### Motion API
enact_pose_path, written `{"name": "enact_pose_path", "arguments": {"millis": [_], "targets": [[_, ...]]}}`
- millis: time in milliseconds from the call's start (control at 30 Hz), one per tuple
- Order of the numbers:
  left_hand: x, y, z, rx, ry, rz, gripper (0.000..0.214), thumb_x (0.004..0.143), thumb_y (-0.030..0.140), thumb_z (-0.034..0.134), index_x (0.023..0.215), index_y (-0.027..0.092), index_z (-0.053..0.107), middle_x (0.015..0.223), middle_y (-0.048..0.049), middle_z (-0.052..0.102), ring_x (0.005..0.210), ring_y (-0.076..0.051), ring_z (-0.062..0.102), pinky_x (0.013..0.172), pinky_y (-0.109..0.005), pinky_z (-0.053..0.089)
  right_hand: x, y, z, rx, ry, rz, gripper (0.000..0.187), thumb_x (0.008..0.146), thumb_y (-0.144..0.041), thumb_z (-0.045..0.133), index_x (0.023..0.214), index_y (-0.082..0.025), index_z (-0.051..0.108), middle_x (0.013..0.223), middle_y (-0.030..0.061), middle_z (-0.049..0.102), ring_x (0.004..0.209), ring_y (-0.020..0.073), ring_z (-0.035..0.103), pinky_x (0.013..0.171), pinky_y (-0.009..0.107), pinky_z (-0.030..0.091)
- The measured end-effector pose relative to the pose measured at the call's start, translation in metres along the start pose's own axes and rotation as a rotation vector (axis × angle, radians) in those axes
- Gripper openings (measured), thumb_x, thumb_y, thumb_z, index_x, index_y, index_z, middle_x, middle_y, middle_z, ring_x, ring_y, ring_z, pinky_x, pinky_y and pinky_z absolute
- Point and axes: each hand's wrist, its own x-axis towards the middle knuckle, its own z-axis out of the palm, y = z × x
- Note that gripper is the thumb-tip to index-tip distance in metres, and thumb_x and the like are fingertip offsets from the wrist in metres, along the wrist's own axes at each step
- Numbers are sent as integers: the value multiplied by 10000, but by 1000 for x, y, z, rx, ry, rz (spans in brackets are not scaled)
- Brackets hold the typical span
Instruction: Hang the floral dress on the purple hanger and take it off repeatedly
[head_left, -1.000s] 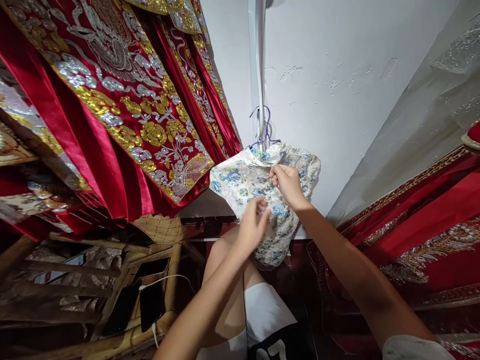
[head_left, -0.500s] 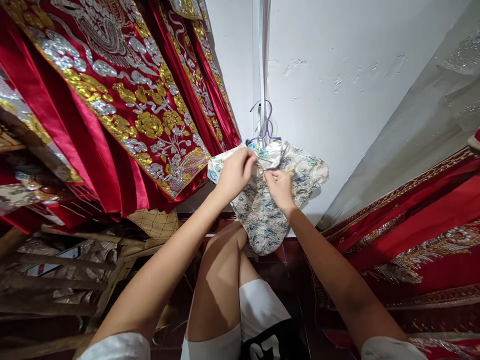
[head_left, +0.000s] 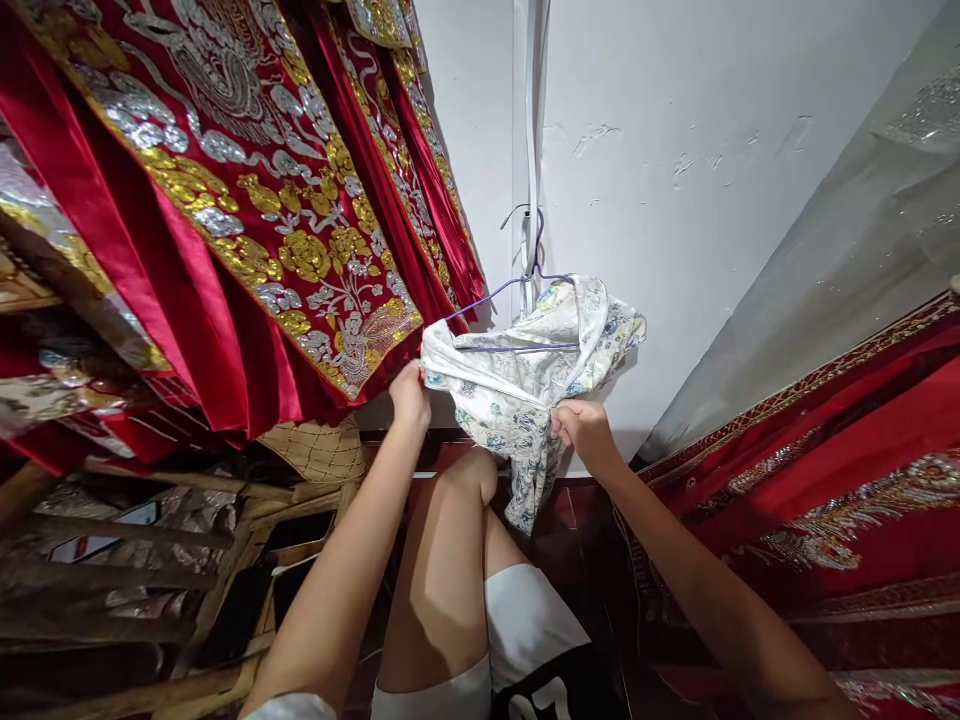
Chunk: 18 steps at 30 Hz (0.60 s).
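Observation:
A white garment with a blue and yellow floral print (head_left: 502,415) hangs partly on a purple clothes hanger (head_left: 491,297). The hanger's left arm shows bare, out of the cloth, while the right shoulder of the garment still covers the other arm. My left hand (head_left: 411,396) is closed on the garment's left sleeve end. With closed fingers, my right hand (head_left: 585,428) grips the front of the garment below the neckline. The neck opening is stretched wide between the two, and the lower part dangles in folds above the floor.
Red cloth with gold and silver sequins (head_left: 307,255) hangs at left; more red embroidered fabric (head_left: 862,480) is at right. Behind is a white wall (head_left: 637,120) with a vertical pipe (head_left: 531,110). A wooden chair (head_left: 135,575) with a phone (head_left: 105,532) stands at lower left.
My left hand has moved left and down, pulling the garment's left shoulder off the hanger arm. The neckline has opened wide, and my right hand has shifted slightly down and right.

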Motion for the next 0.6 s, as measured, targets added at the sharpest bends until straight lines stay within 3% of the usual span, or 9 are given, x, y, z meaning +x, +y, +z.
{"name": "enact_pose_path", "arguments": {"millis": [133, 267, 433, 533, 600], "targets": [[-52, -42, 2, 16, -84, -72, 303, 825, 421, 568, 665, 199, 440, 601, 45, 418, 575, -96, 373, 612, -249, 358, -6, 4, -12, -44, -112, -4, 273, 733, -323, 503, 472, -245, 514, 411, -17, 434, 428, 134, 358, 486, 293, 339], [-91, -49, 6, 78, -300, -117, 349, 739, 478, 707, 657, 173, 559, 637, -1, 551, 669, -141, 492, 665, -263, 411, -14, 24, -18, -58, -317, 43, 313, 745, -318, 516, 445, -233, 539, 386, -28, 433, 406, 117, 336, 522, 295, 377], [-115, -14, 26, -1, -491, -123, 471, 790, 634, 687, 781, 168, 619, 796, -34, 612, 790, -169, 548, 764, -284, 475, -14, 41, -24, -219, -464, 150, 324, 801, -290, 509, 491, -220, 574, 421, -17, 489, 438, 130, 390, 564, 297, 395], [-127, 18, 41, -121, -558, -125, 475, 830, 650, 663, 871, 180, 609, 874, -40, 612, 821, -172, 560, 795, -285, 483, -6, 43, -30, -353, -372, 137, 345, 863, -388, 565, 568, -215, 613, 574, 25, 607, 511, 153, 452, 548, 298, 365], [-137, 39, 47, -116, -632, -114, 467, 857, 649, 637, 886, 185, 596, 886, -43, 612, 819, -177, 564, 796, -291, 481, -1, 41, -32, -294, -262, 92, 445, 916, -555, 522, 639, -222, 625, 677, 49, 645, 583, 178, 501, 568, 308, 392]]}}
